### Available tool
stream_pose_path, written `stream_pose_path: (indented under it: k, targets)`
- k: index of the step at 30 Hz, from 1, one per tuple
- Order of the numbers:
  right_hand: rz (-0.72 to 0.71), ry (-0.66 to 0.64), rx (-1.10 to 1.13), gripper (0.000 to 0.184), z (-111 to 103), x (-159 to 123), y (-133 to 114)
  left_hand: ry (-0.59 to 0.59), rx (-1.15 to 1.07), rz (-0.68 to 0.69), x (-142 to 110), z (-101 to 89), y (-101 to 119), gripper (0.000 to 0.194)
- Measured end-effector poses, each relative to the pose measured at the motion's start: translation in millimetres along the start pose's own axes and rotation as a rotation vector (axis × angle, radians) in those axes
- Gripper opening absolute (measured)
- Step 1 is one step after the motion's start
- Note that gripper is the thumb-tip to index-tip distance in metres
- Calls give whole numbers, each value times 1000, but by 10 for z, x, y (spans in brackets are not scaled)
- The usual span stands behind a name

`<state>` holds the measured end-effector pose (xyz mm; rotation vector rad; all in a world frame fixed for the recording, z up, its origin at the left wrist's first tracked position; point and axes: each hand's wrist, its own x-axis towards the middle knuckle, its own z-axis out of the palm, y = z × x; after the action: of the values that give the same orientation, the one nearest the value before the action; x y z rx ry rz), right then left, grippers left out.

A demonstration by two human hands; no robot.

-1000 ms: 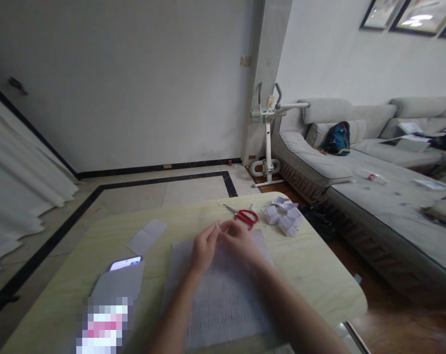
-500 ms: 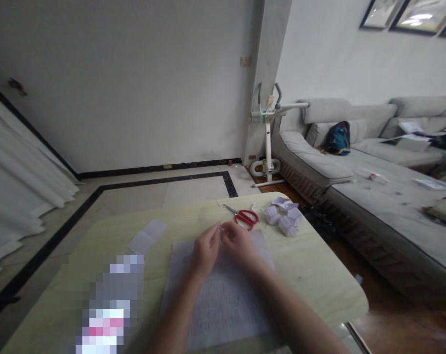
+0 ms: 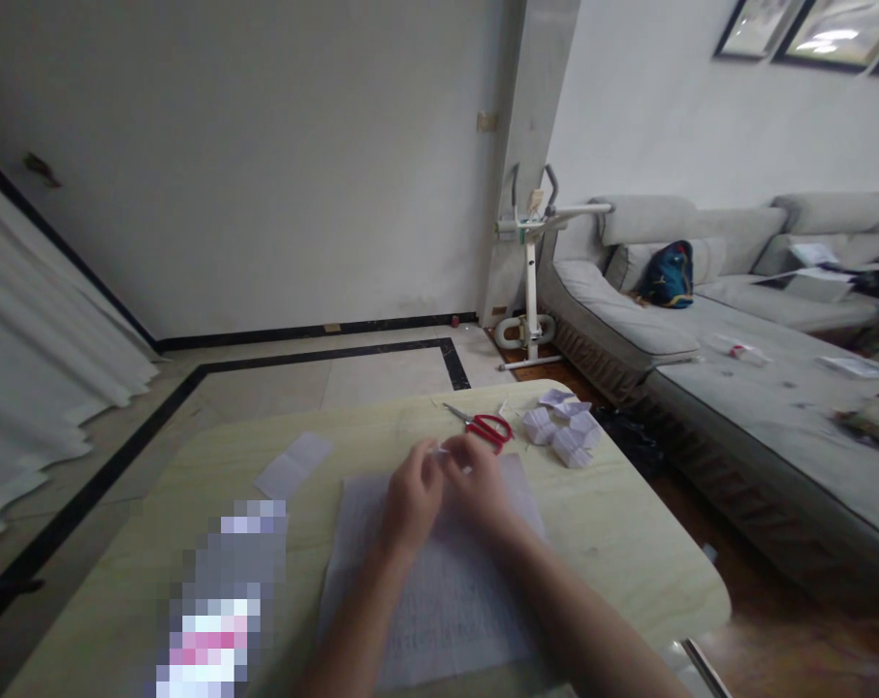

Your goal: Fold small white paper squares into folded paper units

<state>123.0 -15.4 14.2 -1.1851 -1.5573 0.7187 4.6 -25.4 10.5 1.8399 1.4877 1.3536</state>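
Observation:
My left hand [image 3: 410, 499] and my right hand [image 3: 479, 485] meet over the far edge of a large sheet of lined paper [image 3: 439, 591] on the pale wooden table [image 3: 613, 528]. Both hands pinch a small white piece of paper [image 3: 439, 449] between their fingertips; it is mostly hidden by the fingers. Red-handled scissors [image 3: 486, 427] lie just beyond my right hand. A pile of small folded white paper pieces [image 3: 566, 431] sits at the table's far right corner.
A small white paper slip [image 3: 294, 465] lies on the table to the left. A blurred-out patch [image 3: 221, 601] covers the near left. A grey sofa [image 3: 737, 388] with a blue backpack [image 3: 668, 274] stands right; an exercise machine [image 3: 530, 262] is by the wall.
My hands have shifted slightly right and nearer the scissors, fingers working the small paper piece. The view has drifted a little.

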Motion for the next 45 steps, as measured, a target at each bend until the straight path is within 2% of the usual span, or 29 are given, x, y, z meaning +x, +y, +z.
stream_pose_path:
  k: [7,13,18,23,26,31,35,37,41,45]
  targets:
    - [-45,0,124,17,-41,14,-21,52,-122,4,17,-14,-10,20]
    - [3,-31,183,13,-80,30,-75,-5,-314,-106,33,-36,-104,18]
    - [75,-59,250,8,-76,47,-48,-71,-375,-128,35,-74,-58,20]
    - [82,-34,313,15,-41,66,16,-73,-458,-159,35,-40,-67,21]
    - [113,-29,320,27,-37,84,62,-29,-444,-193,40,-5,-111,28]
    - [112,-86,251,18,-65,110,67,-9,-421,-219,55,-11,-123,29]
    - [104,-129,214,21,-78,113,18,15,-390,-228,64,-24,-97,31]
    - [122,-131,219,22,-80,115,7,-11,-394,-241,68,-29,-80,32]
    - [163,-118,249,24,-84,121,21,-149,-377,-266,79,-56,-39,29]
    - [184,-117,259,24,-85,120,44,-175,-329,-294,88,-83,-19,32]
